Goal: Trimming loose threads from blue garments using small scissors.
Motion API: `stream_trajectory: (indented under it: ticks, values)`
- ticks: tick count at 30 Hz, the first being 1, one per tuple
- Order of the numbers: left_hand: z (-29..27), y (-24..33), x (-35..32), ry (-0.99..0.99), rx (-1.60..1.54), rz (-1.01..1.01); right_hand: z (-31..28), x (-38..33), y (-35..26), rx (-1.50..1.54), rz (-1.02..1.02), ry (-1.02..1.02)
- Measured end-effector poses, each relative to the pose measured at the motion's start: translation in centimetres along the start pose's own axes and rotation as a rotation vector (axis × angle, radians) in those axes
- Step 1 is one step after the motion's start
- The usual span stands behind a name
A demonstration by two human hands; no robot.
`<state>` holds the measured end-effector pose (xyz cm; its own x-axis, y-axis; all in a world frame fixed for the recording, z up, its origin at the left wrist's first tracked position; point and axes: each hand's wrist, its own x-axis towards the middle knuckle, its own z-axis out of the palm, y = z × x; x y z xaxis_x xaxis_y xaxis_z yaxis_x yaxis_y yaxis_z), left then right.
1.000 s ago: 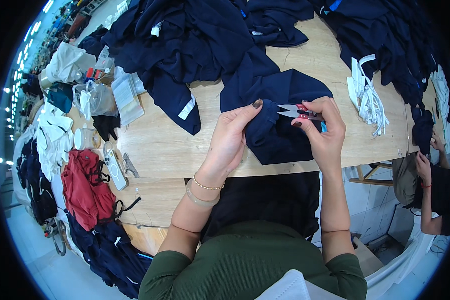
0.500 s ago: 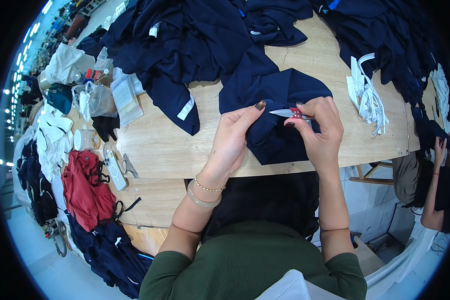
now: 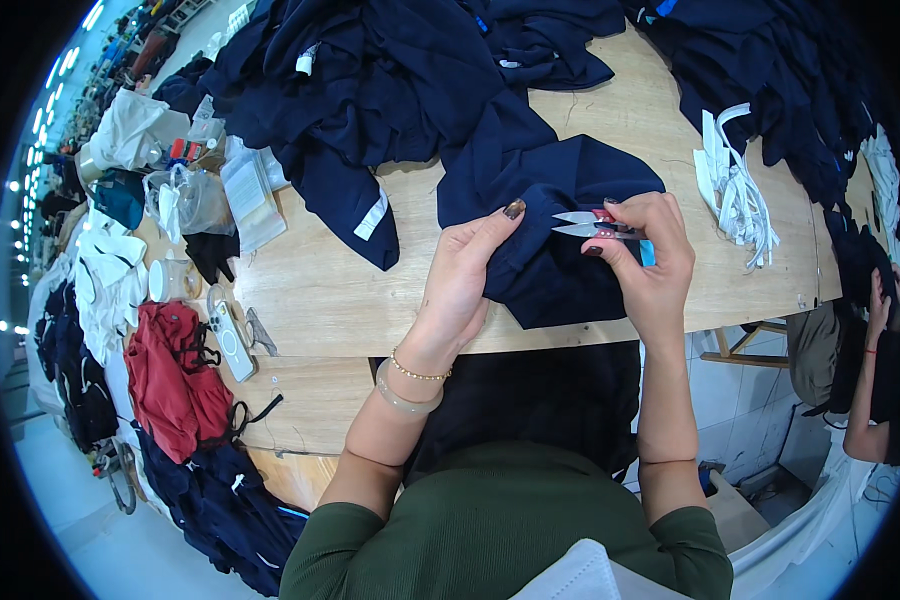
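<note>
A dark navy garment point(image 3: 560, 195) lies bunched on the wooden table point(image 3: 320, 290) in front of me. My left hand point(image 3: 465, 280) pinches a fold of it, thumb up against the cloth. My right hand point(image 3: 650, 265) holds small thread snips point(image 3: 585, 223) with a red grip, blades open and pointing left toward my left thumb, just above the fabric.
A big heap of navy garments point(image 3: 390, 70) covers the far side of the table. White strips point(image 3: 735, 185) lie to the right. At the left are a phone point(image 3: 232, 340), plastic bags point(image 3: 245, 190) and a red garment point(image 3: 175, 375). Another person point(image 3: 870, 370) is at the right edge.
My right hand with the snips shifted slightly along the fold, blades now apart near my left thumb. My left hand keeps its pinch on the cloth.
</note>
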<state>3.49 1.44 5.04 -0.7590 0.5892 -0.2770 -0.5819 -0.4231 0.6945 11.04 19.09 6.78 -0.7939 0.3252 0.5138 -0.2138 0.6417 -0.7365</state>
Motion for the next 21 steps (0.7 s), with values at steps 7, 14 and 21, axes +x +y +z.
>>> stream_trajectory:
  ticks: [7,14,21]
  values:
    - [-0.1,-0.1,-0.1,0.017,0.011,-0.021,1.1,0.2,0.0,-0.089,-0.132,-0.029]
    - [-3.0,1.4,1.9,0.203,-0.106,0.107,-2.8,0.7,3.7,0.612,0.369,0.29]
    - [-5.7,0.9,3.6,0.3,-0.134,0.092,-5.4,-4.2,7.1,0.277,0.572,0.139]
